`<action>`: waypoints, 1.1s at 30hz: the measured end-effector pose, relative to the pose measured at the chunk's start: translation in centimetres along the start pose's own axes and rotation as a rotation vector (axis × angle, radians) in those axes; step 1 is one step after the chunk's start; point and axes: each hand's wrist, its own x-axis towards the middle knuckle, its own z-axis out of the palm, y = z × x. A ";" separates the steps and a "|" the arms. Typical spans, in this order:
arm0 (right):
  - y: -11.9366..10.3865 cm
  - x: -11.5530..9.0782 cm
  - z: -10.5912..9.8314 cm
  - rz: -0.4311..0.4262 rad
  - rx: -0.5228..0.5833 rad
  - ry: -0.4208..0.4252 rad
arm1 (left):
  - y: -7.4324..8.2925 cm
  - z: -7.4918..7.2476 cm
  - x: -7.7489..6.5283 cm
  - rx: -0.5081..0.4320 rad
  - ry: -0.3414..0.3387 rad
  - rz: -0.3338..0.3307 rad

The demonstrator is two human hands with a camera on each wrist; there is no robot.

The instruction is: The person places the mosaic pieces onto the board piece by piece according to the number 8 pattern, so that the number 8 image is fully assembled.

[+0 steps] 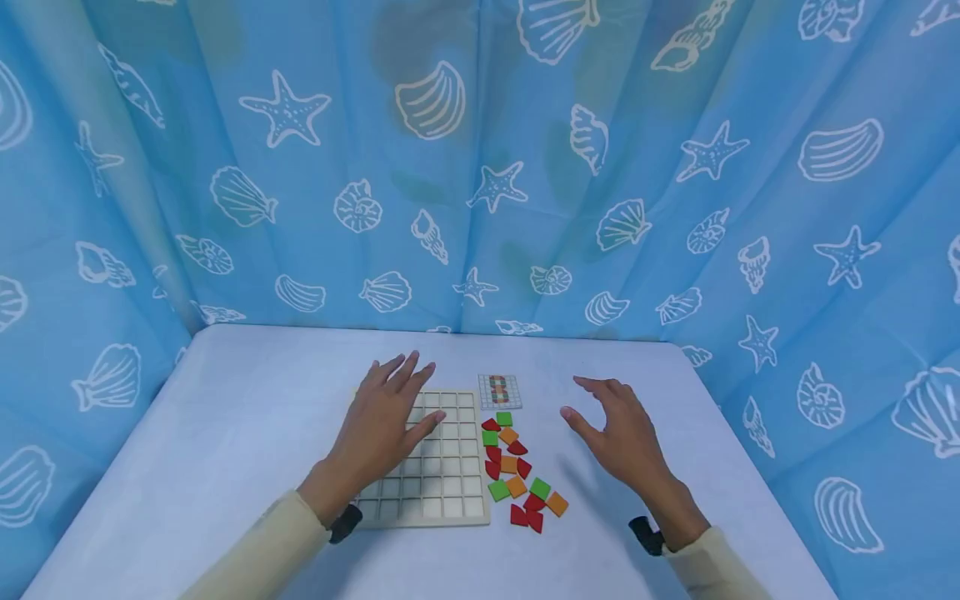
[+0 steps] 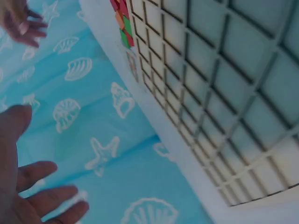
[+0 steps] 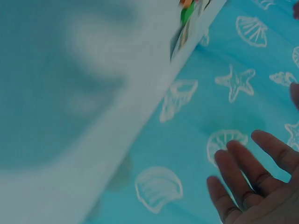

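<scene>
With left hand (image 1: 379, 435), right hand (image 1: 624, 432) spread-fingered, empty: likely pre-placement. Next, pinch green square tile (image 1: 490, 438) beside cream gridded board's (image 1: 452, 468) right edge.

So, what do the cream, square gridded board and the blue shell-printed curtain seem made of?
The board looks matte, perhaps wood or plastic: stiff, straight-edged, no readable grain. The curtain looks low-sheen, probably cloth, possibly plastic sheeting: it hangs in soft folds.
</scene>
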 end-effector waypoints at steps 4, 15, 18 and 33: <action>-0.7 0.0 1.3 0.053 0.152 -0.046 | -1.3 -0.1 -1.3 -0.152 0.050 -0.089; -2.3 0.8 5.1 0.244 0.320 -0.223 | -5.9 0.2 -5.4 -0.275 0.031 -0.231; -2.4 0.9 6.0 0.270 0.333 -0.272 | -7.1 0.1 -6.5 -0.282 -0.031 -0.264; -2.8 1.7 8.2 0.326 0.265 -0.346 | -9.2 1.1 -8.2 -0.249 -0.312 -0.320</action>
